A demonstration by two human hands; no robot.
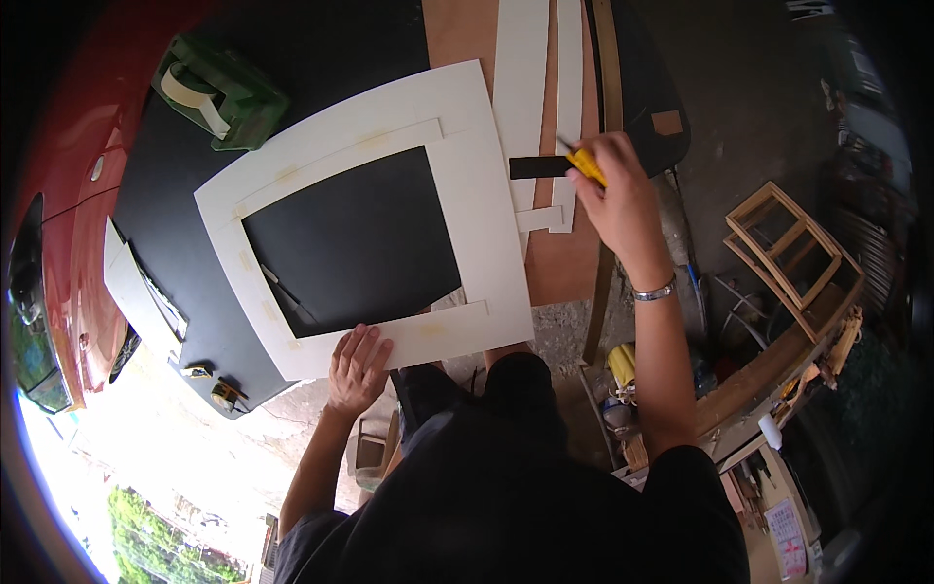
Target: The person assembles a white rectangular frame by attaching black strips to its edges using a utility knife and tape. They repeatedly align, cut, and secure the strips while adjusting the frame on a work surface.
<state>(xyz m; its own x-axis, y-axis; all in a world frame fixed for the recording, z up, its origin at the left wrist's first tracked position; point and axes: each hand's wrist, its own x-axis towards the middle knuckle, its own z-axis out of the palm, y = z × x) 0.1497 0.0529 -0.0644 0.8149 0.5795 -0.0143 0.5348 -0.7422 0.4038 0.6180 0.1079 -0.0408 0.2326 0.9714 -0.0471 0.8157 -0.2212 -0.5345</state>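
A white cardboard frame (496, 263) with a large rectangular opening lies tilted on the black tabletop (185, 243). White strips (350, 161) are taped along the opening's edges. My left hand (358, 370) rests with fingers stretched on the frame's near edge. My right hand (623, 200), slightly blurred, is closed around a yellow cutter knife (588, 167). Its thin tip points far left, above a short black strip (535, 167) and long white strips (566, 88) right of the frame. A thin dark object (284, 292) lies inside the opening; I cannot make out its kind.
A green tape dispenser (243, 102) stands beyond the frame. White offcuts (141, 292) and a tape measure (226, 394) lie at the left table edge, near a red car (107, 224). On the right, wooden frames (788, 243) lean by a cluttered bench (749, 384).
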